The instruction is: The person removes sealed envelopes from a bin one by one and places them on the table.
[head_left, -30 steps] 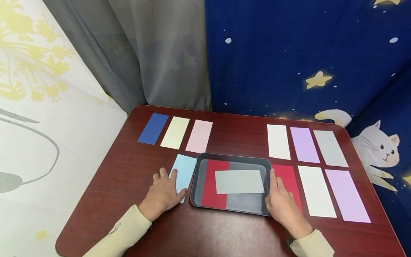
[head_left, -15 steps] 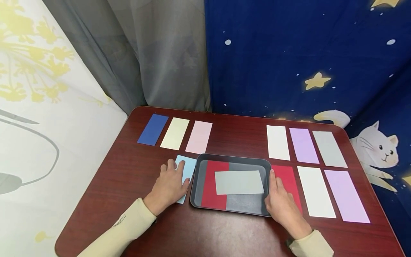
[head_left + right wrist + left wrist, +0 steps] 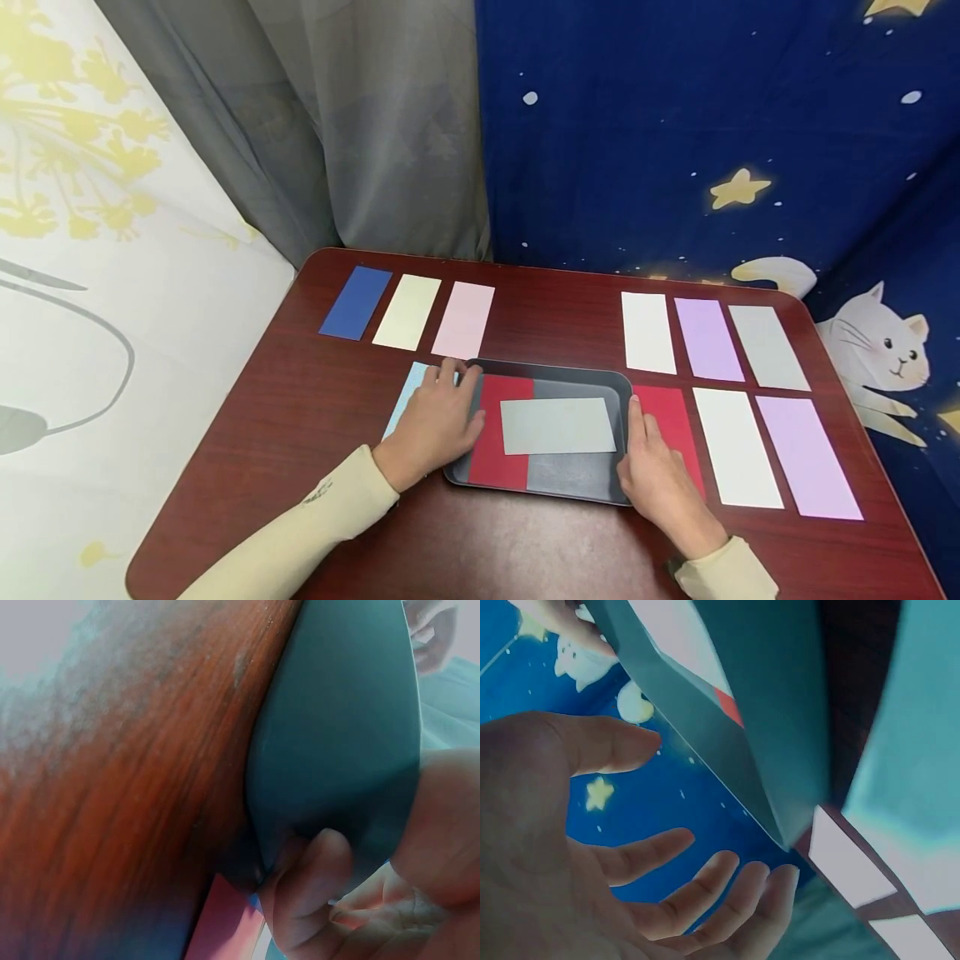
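A dark grey tray (image 3: 573,477) rests on the table. In it lie a red card (image 3: 498,468), flat along the left part, and a light grey card (image 3: 558,426), set crosswise and overlapping the red one. My left hand (image 3: 433,421) hovers over the tray's left rim, fingers loosely bent; the left wrist view shows nothing between thumb and fingers. Partly hidden under that hand is a light blue card (image 3: 407,397) on the table. At the tray's right end my right hand (image 3: 660,479) grips the wall, its fingers (image 3: 319,870) curled against the outside.
Dark blue (image 3: 356,303), cream (image 3: 407,312) and pink (image 3: 463,320) cards lie in a row at the back left of the table (image 3: 247,467). Right of the tray are a red card (image 3: 670,421) and several white, lilac and grey cards. Curtains hang behind.
My left hand has moved right, off the light blue card and over the tray's left rim. My right hand has kept its grip on the tray, which has stayed in place.
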Available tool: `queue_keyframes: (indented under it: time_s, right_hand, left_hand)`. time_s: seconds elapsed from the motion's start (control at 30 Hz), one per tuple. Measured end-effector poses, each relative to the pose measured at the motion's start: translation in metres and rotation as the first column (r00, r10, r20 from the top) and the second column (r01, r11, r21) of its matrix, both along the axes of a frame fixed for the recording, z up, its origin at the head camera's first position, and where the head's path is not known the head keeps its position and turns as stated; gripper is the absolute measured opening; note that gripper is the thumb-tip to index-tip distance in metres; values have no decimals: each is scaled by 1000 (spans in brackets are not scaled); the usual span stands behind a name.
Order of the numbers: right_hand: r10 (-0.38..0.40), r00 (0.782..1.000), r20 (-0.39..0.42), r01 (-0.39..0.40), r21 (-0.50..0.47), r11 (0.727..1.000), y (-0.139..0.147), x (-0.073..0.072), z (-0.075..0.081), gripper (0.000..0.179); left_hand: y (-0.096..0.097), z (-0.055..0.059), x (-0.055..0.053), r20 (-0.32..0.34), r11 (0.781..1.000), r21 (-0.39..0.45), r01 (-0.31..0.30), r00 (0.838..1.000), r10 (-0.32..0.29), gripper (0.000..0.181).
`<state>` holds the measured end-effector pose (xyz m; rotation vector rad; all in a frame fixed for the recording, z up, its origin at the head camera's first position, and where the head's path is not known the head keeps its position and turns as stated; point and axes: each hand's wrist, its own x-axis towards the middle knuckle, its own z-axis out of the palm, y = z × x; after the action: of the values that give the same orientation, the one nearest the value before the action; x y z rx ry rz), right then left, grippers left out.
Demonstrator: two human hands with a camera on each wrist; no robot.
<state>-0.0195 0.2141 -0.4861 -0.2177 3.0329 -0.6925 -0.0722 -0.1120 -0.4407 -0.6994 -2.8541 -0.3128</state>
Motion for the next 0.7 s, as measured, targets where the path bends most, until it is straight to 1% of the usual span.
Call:
queue_keyframes:
  time_s: [0.07,0.17,0.27,0.47,0.6,0.7]
  right_hand:
    - [-2,1000,3,2,-3,1000,0,0,0,90]
    - [-4,1000,7,4,-5,1000,0,0,0,90]
    - [-7,1000,8,7,-9,1000,0,0,0,91]
    - [-1,1000,7,1,-9,1000,0,0,1,91]
    - [9,1000,-13,-9,7,1000,0,0,0,89]
    - [11,999,-31,-11,17,1000,0,0,-1,88]
  left_hand:
    - [7,0,-1,-16,999,-16,50,999,-50,59]
    - [19,0,-2,-28,991,-50,121,992,-123,63]
    - [30,1,-3,-19,979,-97,179,983,-181,67]
    - [52,1,-2,52,943,-206,260,966,-255,69]
    - [62,-2,-1,86,916,-248,316,949,-305,70]
    - [68,-5,-2,105,898,-274,344,939,-328,70]
